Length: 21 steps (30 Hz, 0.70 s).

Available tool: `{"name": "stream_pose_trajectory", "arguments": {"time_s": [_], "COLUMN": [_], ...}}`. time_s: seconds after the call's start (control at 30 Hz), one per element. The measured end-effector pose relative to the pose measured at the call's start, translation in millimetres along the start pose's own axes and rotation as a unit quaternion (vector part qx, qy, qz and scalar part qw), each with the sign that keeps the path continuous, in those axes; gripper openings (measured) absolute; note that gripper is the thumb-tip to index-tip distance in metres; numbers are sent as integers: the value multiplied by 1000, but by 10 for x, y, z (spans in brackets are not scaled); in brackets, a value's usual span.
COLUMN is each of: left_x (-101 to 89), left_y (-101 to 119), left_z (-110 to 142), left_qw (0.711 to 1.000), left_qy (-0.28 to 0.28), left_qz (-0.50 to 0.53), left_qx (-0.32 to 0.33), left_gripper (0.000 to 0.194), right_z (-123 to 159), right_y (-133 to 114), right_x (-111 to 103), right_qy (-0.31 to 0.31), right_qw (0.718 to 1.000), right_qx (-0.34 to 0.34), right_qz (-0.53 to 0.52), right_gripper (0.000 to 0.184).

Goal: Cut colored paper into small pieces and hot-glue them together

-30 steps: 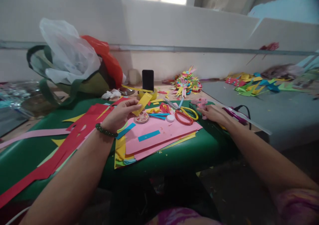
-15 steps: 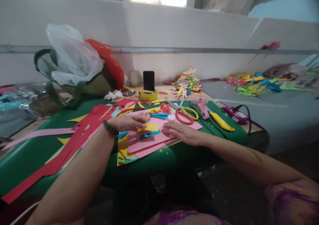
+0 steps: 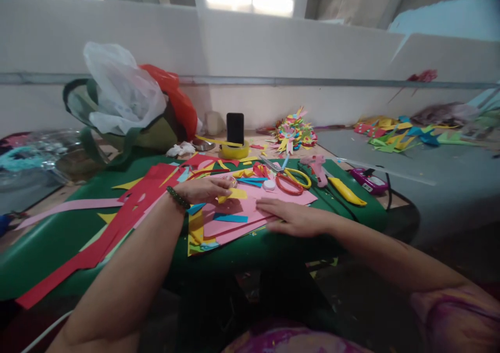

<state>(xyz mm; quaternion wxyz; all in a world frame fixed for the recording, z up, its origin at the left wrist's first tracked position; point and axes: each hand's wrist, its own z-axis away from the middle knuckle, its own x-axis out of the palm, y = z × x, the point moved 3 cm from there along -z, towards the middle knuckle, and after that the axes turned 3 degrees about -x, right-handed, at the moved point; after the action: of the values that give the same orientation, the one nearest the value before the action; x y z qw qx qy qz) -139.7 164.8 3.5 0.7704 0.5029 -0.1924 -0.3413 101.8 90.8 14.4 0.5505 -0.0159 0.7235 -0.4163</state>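
My left hand (image 3: 209,190), with a dark beaded bracelet on the wrist, pinches a small yellow paper strip (image 3: 239,193) just above a stack of pink paper sheets (image 3: 238,230). Fingers stretched out, my right hand (image 3: 295,216) rests on the right part of the stack and holds nothing. A blue paper strip (image 3: 230,218) lies on the pink paper between the hands. Beyond them are a white cap (image 3: 269,185) and open scissors (image 3: 289,185) with red and yellow handles. A pink glue gun (image 3: 315,168) stands to the right of the scissors.
A yellow-handled tool (image 3: 347,191) and a purple device (image 3: 369,181) with a black cable lie at right. Red paper strips (image 3: 105,228) cover the green mat's left side. A phone (image 3: 235,128), yellow tape roll (image 3: 235,150), paper ornament (image 3: 296,131) and stuffed bag (image 3: 152,134) stand behind.
My right hand has let go of the glue gun and come left onto the pink paper. My left hand has lowered the yellow strip towards the stack. The blue strip has shifted slightly.
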Motion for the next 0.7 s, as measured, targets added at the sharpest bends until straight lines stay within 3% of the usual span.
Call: {"name": "stream_pose_trajectory", "arguments": {"time_s": [0.1,0.13,0.23,0.27,0.4,0.5,0.6,0.7], "left_x": [12,16,28,31,34,34,40,49], "left_y": [23,33,65,72,73,71,86,109], "left_z": [8,11,17,19,19,12,9,15], "left_qw": [1000,1000,999,999,999,999,998,995], "left_qy": [17,20,16,13,18,26,28,26], "left_qz": [-19,-23,-30,-33,-42,-43,-57,-85], "left_qx": [-3,-5,1,5,12,15,22,35], "left_gripper": [31,31,29,28,29,32,31,27], "right_z": [121,134,12,-65,-322,-278,-165,-182], "right_y": [-154,-169,-21,70,289,190,43,3], "right_x": [3,-41,-169,-152,7,-1,-66,-167], "right_qy": [-164,-144,58,83,57,-7,-110,-22], "right_qw": [980,983,997,994,989,988,989,989], "right_qx": [-55,-55,-26,-11,-23,-3,38,65], "right_qz": [-99,-97,42,73,134,151,97,133], "right_gripper": [45,43,32,35,48,45,36,40]}}
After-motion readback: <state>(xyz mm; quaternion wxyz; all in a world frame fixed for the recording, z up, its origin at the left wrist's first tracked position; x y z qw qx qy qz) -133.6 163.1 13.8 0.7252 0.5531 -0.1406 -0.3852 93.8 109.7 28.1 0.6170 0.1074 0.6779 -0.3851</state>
